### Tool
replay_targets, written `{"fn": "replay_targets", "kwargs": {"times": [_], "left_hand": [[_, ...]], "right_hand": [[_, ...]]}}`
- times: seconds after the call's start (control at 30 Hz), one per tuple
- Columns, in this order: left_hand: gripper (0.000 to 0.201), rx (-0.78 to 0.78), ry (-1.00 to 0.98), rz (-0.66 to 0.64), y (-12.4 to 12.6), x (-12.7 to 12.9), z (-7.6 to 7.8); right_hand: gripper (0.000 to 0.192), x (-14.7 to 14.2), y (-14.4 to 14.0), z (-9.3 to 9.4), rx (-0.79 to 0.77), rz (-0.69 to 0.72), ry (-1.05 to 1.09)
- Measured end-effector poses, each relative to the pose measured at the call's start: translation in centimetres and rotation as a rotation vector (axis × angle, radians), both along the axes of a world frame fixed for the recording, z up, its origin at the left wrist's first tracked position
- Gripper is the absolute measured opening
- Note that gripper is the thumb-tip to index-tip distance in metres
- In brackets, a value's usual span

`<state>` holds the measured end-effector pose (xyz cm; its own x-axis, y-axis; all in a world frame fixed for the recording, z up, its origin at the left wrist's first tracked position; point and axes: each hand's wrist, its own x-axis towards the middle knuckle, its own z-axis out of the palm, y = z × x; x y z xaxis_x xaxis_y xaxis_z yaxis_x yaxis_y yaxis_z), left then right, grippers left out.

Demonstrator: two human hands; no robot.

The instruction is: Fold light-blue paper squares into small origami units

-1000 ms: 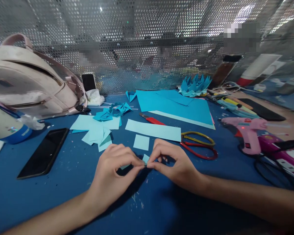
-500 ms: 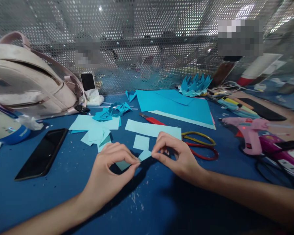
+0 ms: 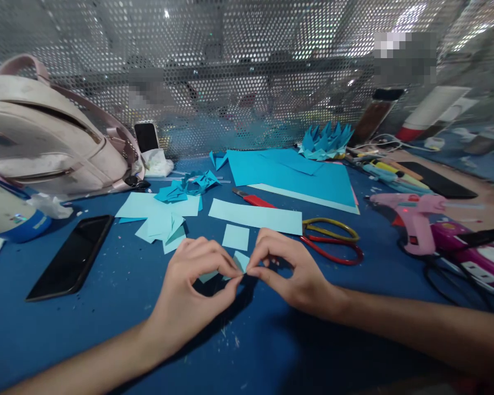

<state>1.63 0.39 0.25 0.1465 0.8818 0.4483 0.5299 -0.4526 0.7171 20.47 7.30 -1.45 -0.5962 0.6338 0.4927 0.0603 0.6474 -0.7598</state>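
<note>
Between my two hands is a small light-blue piece of paper, its lower edge pinched from both sides. My left hand has thumb and forefinger closed on its left part. My right hand pinches its right part, the fingertips of both hands nearly touching. The fingers cover much of the paper. Just beyond lies a flat paper square, and behind that a light-blue paper strip. Scissors with yellow and red handles rest beside my right hand. Loose cut paper pieces lie beyond my left hand.
A black phone and a pale backpack are on the left. Blue sheets, a red cutter and a folded spiky paper piece lie toward the back. A pink glue gun with cables sits on the right.
My hands have come closer together, the left moving right and the right slightly left. The paper between them shows less and its edges have been drawn together.
</note>
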Motion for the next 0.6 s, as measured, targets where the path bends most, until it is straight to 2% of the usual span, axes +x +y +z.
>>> {"fn": "replay_targets", "kwargs": {"times": [0.27,0.47,0.57,0.6], "left_hand": [[0.023,-0.026,0.008,0.02,-0.2,-0.9,0.2],[0.016,-0.006,0.056,0.036,0.0,-1.6,-0.3],[0.034,-0.042,0.083,0.025,0.3,-1.3,-0.6],[0.031,-0.047,0.072,0.024,0.4,-1.2,-0.6]], "right_hand": [[0.013,0.5,1.1,-0.4,0.011,0.023,0.011],[0.013,0.7,1.6,-0.3,-0.009,-0.036,0.023],[0.011,0.5,1.2,0.0,-0.002,-0.017,0.008],[0.01,0.4,1.1,0.0,0.004,-0.011,0.006]]}}
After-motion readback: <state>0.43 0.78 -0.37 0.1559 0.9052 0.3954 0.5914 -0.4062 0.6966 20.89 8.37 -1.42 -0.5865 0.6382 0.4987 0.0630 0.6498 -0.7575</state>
